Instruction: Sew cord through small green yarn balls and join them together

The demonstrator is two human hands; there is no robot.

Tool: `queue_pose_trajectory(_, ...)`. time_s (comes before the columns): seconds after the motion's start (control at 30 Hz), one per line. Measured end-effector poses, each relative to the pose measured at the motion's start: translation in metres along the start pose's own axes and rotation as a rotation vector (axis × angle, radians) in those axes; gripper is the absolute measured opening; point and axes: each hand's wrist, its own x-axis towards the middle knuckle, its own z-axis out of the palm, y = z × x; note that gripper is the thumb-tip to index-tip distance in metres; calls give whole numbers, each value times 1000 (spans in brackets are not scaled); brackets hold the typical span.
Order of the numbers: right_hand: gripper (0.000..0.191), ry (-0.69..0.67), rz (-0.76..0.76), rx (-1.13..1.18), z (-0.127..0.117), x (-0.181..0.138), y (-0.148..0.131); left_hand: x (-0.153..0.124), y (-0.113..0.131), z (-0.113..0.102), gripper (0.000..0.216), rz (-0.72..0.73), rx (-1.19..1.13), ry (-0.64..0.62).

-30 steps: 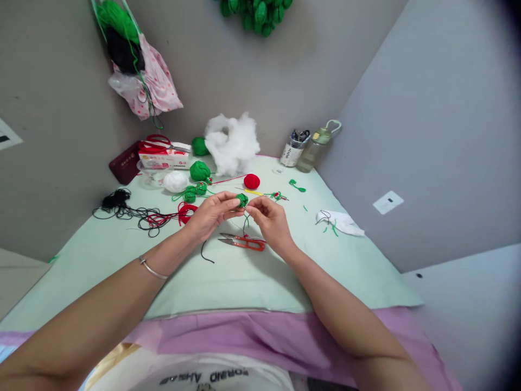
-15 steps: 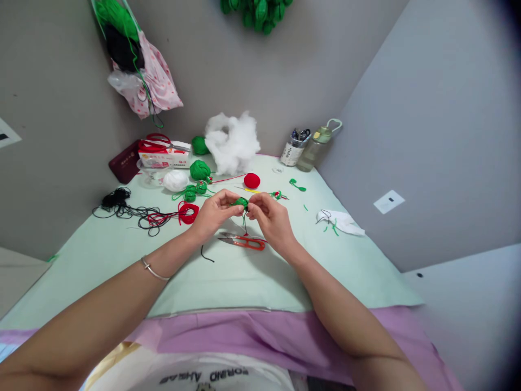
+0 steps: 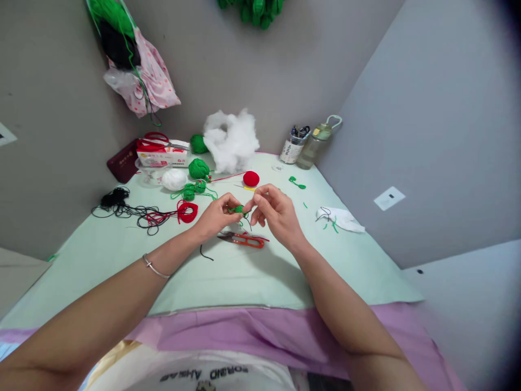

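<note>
Both hands meet over the middle of the pale green table mat [image 3: 122, 255]. My left hand [image 3: 215, 215] pinches a small green yarn piece [image 3: 238, 209] between thumb and fingers. My right hand [image 3: 273, 210] touches the same piece from the right, thumb and forefinger pinched at it and the other fingers curled. Green and dark threads hang down from the piece. Red thread snips [image 3: 243, 239] lie on the mat just below the hands.
White stuffing [image 3: 230, 140], green yarn balls [image 3: 199, 169], a red ball [image 3: 251, 178], a white ball [image 3: 174, 180], red cord [image 3: 187, 211] and black cord [image 3: 122, 206] lie behind. A jar [image 3: 291, 150] and bottle [image 3: 313, 144] stand far right. White cloth [image 3: 342, 220] lies right.
The hands have drawn closer together and lowered slightly, and the green piece now shows less between the fingers. The view tipped a little downward.
</note>
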Motion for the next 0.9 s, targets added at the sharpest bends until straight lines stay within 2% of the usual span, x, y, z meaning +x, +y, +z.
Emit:
queue_pose_trajectory(0.07, 31, -69, 89, 120, -2, 1, -2, 0, 0, 0, 25, 5, 19, 9)
queue_pose_trajectory(0.27, 25, 62, 59, 189, -10, 6, -5, 0, -1, -1, 25, -7, -34, -22)
queue_pose_trajectory(0.4, 16, 52, 134, -10, -13, 10, 5, -2, -2, -2, 26, 9, -50, 1)
queue_pose_trajectory(0.57, 11, -25, 164, -361, -8, 12, 28, -6, 4, 4, 20, 125, 53, 49)
queue_pose_trajectory(0.77, 9, -12, 148, -482, 0, 11, 39, -9, 2, 5, 15, 259, 237, 36)
queue_pose_trajectory(0.9, 6, 43, 116, -497, 5, 11, 40, -7, 0, 4, 16, 236, 253, 54)
